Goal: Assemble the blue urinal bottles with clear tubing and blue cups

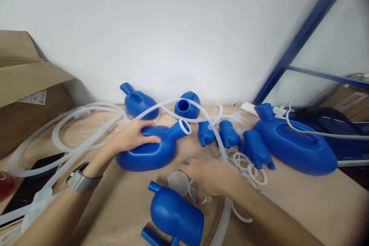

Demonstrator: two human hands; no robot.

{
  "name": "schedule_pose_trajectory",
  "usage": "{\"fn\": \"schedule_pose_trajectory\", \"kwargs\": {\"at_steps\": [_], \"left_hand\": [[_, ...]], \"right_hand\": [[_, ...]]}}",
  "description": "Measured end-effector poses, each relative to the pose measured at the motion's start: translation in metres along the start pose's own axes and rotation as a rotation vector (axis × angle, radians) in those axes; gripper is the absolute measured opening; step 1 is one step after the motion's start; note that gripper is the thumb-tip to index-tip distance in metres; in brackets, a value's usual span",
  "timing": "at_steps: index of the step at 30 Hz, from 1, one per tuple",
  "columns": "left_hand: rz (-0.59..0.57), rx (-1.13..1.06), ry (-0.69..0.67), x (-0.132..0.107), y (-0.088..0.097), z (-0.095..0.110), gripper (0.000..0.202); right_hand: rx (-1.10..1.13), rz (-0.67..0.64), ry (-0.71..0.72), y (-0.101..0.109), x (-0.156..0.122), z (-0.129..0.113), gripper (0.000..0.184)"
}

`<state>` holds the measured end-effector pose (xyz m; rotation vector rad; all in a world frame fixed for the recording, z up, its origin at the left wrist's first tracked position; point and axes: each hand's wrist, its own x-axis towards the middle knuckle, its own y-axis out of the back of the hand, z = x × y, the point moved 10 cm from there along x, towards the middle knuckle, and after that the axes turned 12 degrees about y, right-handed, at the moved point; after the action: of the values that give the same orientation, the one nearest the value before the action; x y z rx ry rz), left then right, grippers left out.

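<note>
My left hand is wrapped round the handle of a blue plastic urinal bottle, which lies on the table with its neck pointing right. A white ring sits at the mouth of that neck. Motion blurs my right hand, low over the table just right of the bottle. Beneath its fingers are a round translucent white cap and part of another white ring; whether the fingers hold either cannot be made out. Closer to me lies a blue funnel-like fitting with narrow spouts.
More blue bottles stand by the wall, and a large one lies right. Several blue fittings and loose white rings lie right of centre. Clear tubing loops across the table. A cardboard box stands left.
</note>
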<state>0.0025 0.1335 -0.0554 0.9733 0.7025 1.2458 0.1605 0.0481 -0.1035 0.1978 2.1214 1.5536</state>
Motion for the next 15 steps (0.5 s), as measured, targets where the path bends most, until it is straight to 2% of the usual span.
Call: {"fn": "schedule_pose_trajectory", "kwargs": {"at_steps": [4, 7, 10, 13, 15], "left_hand": [[0.004, 0.003, -0.004, 0.0, 0.001, 0.0, 0.049], [0.008, 0.006, -0.007, -0.001, 0.002, 0.001, 0.049], [0.012, 0.006, -0.001, -0.001, 0.001, 0.0, 0.051], [0.043, 0.033, -0.003, 0.0, 0.0, -0.002, 0.055], [0.082, 0.08, -0.046, 0.0, 0.002, 0.002, 0.059]], "right_hand": [[-0.013, -0.027, -0.093, -0.002, 0.0, 0.004, 0.072], [-0.007, 0.054, -0.117, 0.005, -0.003, 0.004, 0.076], [-0.013, 0.074, -0.107, 0.007, -0.005, 0.003, 0.074], [-0.026, 0.059, -0.033, 0.006, -0.002, -0.003, 0.078], [-0.028, 0.166, -0.043, 0.013, -0.001, -0.002, 0.081]]}}
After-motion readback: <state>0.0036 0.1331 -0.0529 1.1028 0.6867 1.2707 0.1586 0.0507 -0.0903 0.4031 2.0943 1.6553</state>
